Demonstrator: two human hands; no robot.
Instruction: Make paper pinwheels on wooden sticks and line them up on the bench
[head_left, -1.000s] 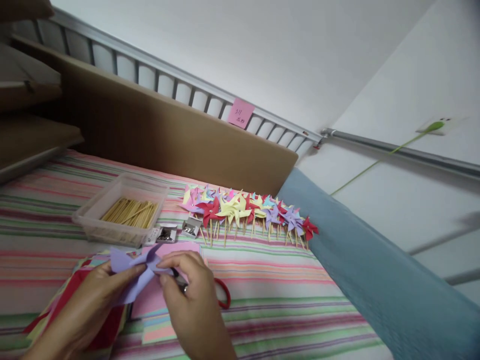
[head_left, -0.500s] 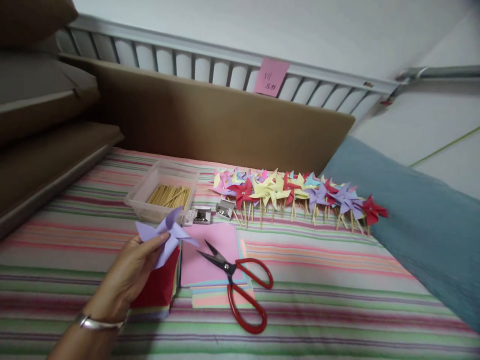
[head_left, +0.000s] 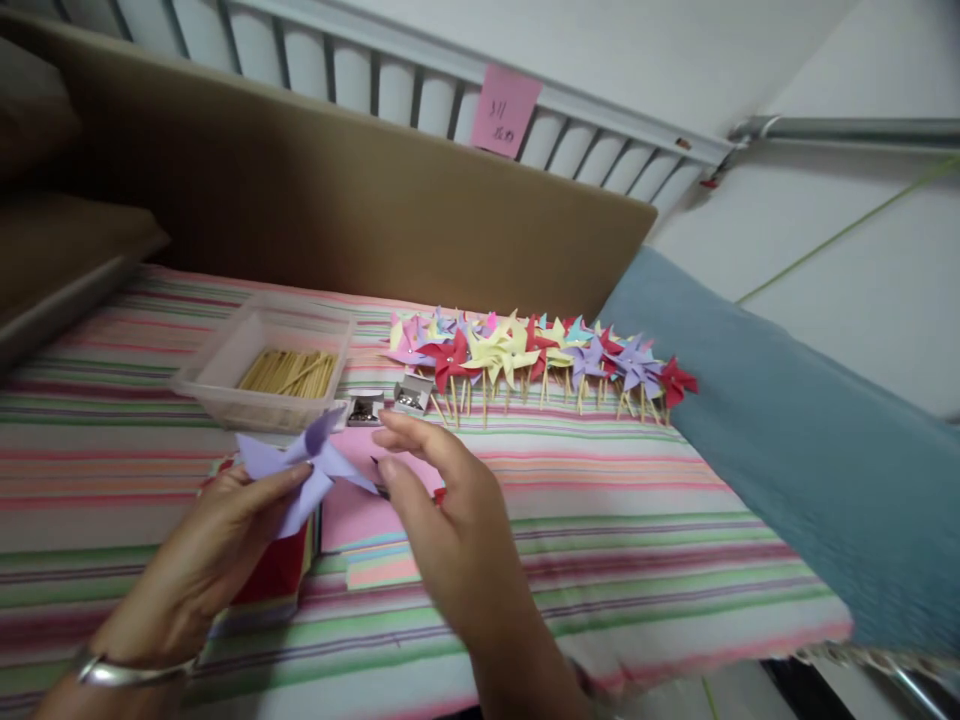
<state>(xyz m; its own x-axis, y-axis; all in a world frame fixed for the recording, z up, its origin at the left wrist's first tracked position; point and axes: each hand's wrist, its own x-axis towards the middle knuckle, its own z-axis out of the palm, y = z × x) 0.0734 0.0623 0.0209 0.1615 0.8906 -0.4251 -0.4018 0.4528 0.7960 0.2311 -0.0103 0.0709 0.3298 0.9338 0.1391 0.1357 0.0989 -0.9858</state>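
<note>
My left hand, with a silver bangle at the wrist, pinches a lilac paper pinwheel at its centre, thumb on top. To the right of it, my right hand is raised with thumb and fingers apart and nothing visible between them. Just beyond its fingertips stand two small boxes of shiny metal bits, a nearer box and a farther box. Behind my right hand the scissors are mostly hidden; a dark tip and a bit of red handle show on pink paper sheets.
A clear plastic tub holds thin wooden sticks. Finished pinwheels on sticks lie in a row at the back. Red paper is stacked under my left hand. A cardboard panel stands behind the striped cloth.
My right hand has come into view from the lower right and now covers most of the scissors. My left hand still holds the pinwheel. The camera view has shifted right.
</note>
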